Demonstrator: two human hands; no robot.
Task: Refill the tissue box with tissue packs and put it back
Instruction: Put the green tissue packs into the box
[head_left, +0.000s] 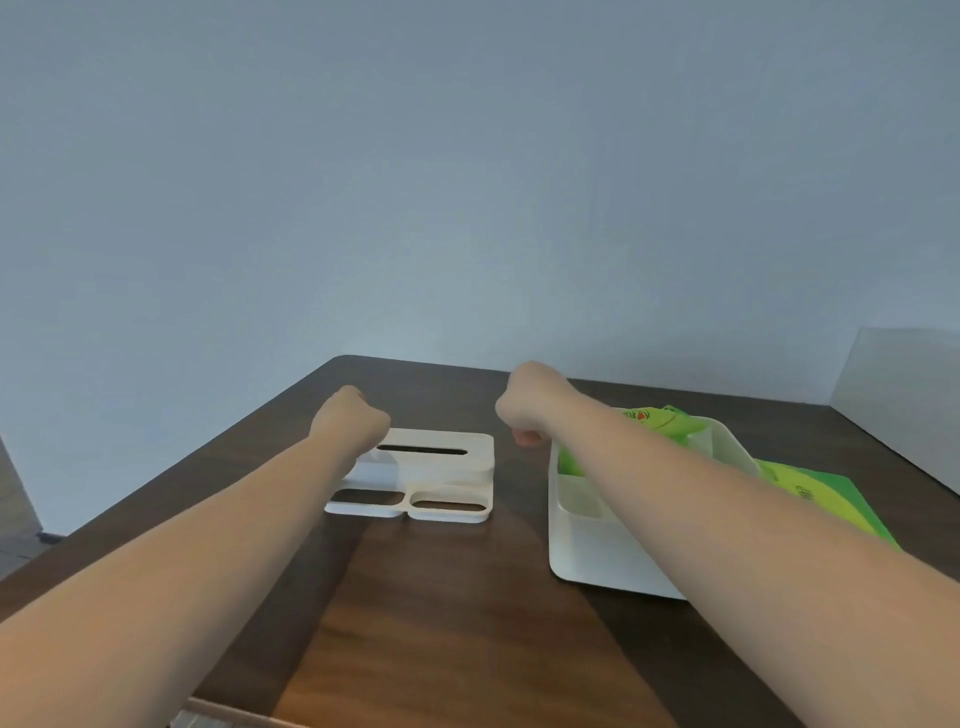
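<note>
The white tissue box lid (436, 467), with a dark slot and two oval openings, lies flat on the dark wooden table (441, 623). My left hand (349, 418) hovers as a closed fist over the lid's left end, holding nothing I can see. The white tissue box body (587, 551) stands open to the right, with a green tissue pack (670, 421) inside it. My right hand (530, 402) is a closed fist just left of the box's far corner, its forearm crossing over the box. A second green tissue pack (826, 493) lies flat on the table right of the box.
A plain grey-blue wall rises behind the table. A white panel (904, 400) stands at the table's far right corner. The table's far left corner is rounded, with floor visible beyond its left edge.
</note>
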